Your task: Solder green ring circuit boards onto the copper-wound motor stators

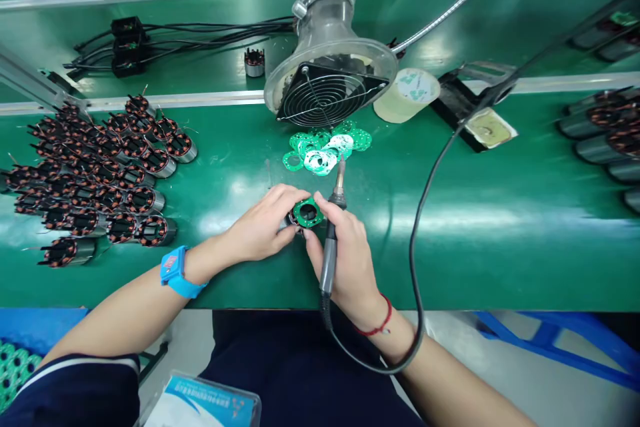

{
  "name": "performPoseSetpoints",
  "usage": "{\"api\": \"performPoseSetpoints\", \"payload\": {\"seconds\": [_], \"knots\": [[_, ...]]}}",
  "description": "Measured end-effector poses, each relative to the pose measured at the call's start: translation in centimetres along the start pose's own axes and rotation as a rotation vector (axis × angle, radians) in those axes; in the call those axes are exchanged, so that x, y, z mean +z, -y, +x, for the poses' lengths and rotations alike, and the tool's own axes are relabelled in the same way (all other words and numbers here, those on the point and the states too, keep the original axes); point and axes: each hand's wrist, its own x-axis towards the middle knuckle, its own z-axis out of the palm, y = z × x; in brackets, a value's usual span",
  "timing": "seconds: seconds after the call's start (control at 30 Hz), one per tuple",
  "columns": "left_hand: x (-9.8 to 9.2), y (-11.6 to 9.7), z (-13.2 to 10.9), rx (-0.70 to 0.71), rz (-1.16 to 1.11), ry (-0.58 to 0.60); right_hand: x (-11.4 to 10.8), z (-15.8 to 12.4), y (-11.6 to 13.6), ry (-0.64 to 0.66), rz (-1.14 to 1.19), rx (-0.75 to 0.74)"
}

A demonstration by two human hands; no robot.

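My left hand point(269, 221) is closed around the side of a motor stator, which is mostly hidden by my fingers. On top of the stator lies a green ring-shaped circuit board point(307, 212) with a dark hole in its middle. My right hand point(347, 257) holds a soldering iron point(329, 260), its metal tip pointing away from me, while the thumb and a fingertip touch the board's right edge. Just beyond my hands is a loose pile of green and white ring boards point(325, 152). Many wound stators point(145, 199) stand grouped at the left.
A fume extractor hood point(330, 73) with a fan grille hangs over the pile. A pale tape roll point(407, 95) and a soldering stand with sponge point(489, 128) sit right of it. The iron's black cable point(414, 260) loops past my right forearm. More stators point(605, 130) lie far right.
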Motion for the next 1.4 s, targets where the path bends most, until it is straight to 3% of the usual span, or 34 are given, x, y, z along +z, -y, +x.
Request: {"api": "performPoseSetpoints", "payload": {"seconds": [0.13, 0.27, 0.53, 0.77, 1.03, 1.17, 1.4], "knots": [[0.1, 0.0, 0.0, -0.014, -0.002, 0.003, 0.2, 0.1, 0.0, -0.029, -0.019, 0.036], [0.1, 0.0, 0.0, -0.020, 0.009, 0.022, -0.4, 0.5, -0.3, 0.037, -0.013, 0.021], [-0.2, 0.3, 0.1, -0.016, -0.003, 0.038, -1.9, 1.4, -2.7, 0.222, -0.008, -0.157], [-0.5, 0.6, 0.1, -0.018, -0.031, 0.041, -2.2, 2.9, -4.9, 0.228, 0.029, -0.303], [-0.5, 0.1, 0.1, -0.050, 0.001, 0.023, -2.3, 2.9, -4.4, 0.242, 0.050, -0.269], [-0.7, -0.5, 0.1, -0.056, -0.024, 0.056, -1.7, 1.5, -3.4, 0.161, 0.080, -0.160], [0.6, -1.5, 0.4, -0.098, 0.121, -0.021, -0.5, 0.1, -2.8, 0.082, 0.232, 0.004]]}}
